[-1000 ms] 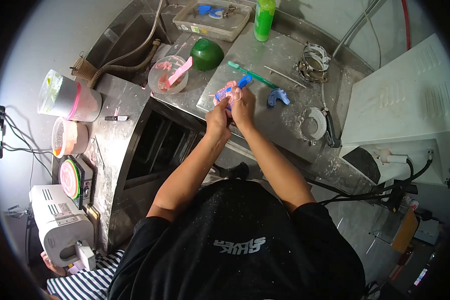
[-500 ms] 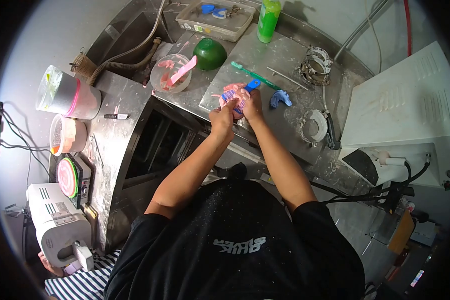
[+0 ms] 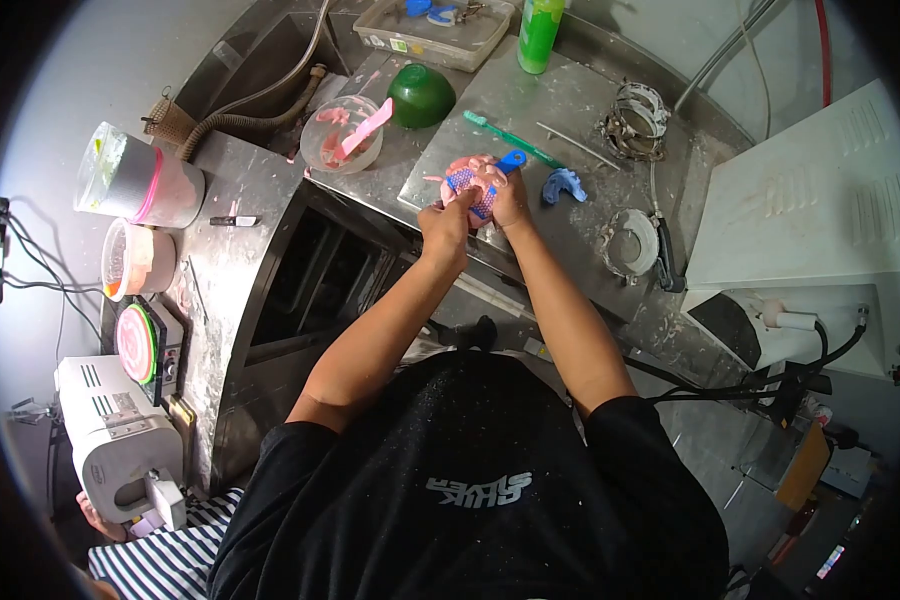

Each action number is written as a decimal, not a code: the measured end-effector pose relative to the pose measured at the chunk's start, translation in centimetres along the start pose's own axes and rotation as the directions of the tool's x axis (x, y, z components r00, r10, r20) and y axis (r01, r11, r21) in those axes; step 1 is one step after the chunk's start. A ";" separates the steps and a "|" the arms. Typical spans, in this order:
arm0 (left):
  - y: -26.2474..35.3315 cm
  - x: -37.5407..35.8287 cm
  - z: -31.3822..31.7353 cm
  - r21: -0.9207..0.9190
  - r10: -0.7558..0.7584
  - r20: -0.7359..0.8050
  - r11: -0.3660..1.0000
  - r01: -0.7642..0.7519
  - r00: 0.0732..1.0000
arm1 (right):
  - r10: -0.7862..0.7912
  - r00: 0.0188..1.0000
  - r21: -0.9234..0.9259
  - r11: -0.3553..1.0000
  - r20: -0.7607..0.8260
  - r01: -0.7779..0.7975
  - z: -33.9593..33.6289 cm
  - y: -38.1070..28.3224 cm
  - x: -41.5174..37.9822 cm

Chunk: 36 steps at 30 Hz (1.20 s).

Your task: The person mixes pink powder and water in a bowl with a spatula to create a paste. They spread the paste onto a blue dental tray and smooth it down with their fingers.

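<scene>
A blue perforated dental impression tray (image 3: 460, 181), smeared with pink paste, is held between my two hands over the front edge of the metal counter. My left hand (image 3: 448, 222) grips its near left side, thumb on the perforated face. On the right side, near the blue handle (image 3: 512, 160), my right hand (image 3: 510, 203) has its fingers closed round the tray. Pink material bulges around the tray's edges. A light-blue impression piece (image 3: 564, 186) lies on the counter to the right of my right hand. Beyond the tray is a green toothbrush (image 3: 510, 138).
A clear bowl (image 3: 315, 150) holds pink paste and a pink spatula (image 3: 366, 130). Beside it sits a green rubber bowl (image 3: 420, 97). Metal ring fixtures (image 3: 635, 122) stand at right, a green bottle (image 3: 540, 38) behind. At lower left, a person's striped sleeve (image 3: 175, 535) shows.
The view has shifted slightly. Both hands remain closed on the tray, which has turned a little so that more of its perforated face shows.
</scene>
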<state>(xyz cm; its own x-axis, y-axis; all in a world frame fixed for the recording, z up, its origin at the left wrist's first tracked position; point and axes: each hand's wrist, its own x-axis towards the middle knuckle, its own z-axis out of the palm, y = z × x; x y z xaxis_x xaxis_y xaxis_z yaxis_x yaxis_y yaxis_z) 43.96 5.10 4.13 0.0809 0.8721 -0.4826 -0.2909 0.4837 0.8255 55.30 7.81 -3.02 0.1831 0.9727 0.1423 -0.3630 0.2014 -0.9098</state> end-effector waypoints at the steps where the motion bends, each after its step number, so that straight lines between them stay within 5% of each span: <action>1: 0.2 -0.1 0.1 0.011 -0.006 -0.011 1.000 0.006 1.000 | -0.003 1.000 0.027 1.000 0.001 0.003 -0.2 0.4 0.1; 12: -0.3 0.1 0.0 0.015 0.009 -0.016 1.000 -0.009 1.000 | 0.036 0.999 0.116 0.993 0.023 -0.038 0.9 -1.5 -0.5; 15: -0.2 0.0 0.1 0.032 0.014 -0.020 0.999 -0.014 1.000 | 0.022 0.999 -0.040 0.999 -0.041 -0.024 0.0 0.3 0.1; 24: -0.6 0.4 -0.1 0.041 0.022 -0.018 0.999 -0.021 1.000 | 0.022 0.999 -0.046 0.999 0.035 -0.020 0.5 -1.4 -0.2; 30: -0.6 0.3 -0.1 0.029 0.018 -0.013 0.999 -0.018 1.000 | 0.069 0.996 0.059 0.996 0.056 -0.072 0.8 -1.7 -0.4; 36: -0.5 0.3 0.0 0.052 0.015 -0.021 0.999 -0.014 1.000 | -0.018 1.000 0.069 0.998 0.026 0.017 1.2 -2.0 -0.4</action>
<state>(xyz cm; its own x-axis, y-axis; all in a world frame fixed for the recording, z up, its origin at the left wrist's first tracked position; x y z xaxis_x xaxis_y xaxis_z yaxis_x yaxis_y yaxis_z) 44.09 5.15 3.54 0.0565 0.8777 -0.4758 -0.2416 0.4744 0.8465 54.90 7.11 -0.81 0.1664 0.9715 0.1691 -0.4216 0.2251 -0.8784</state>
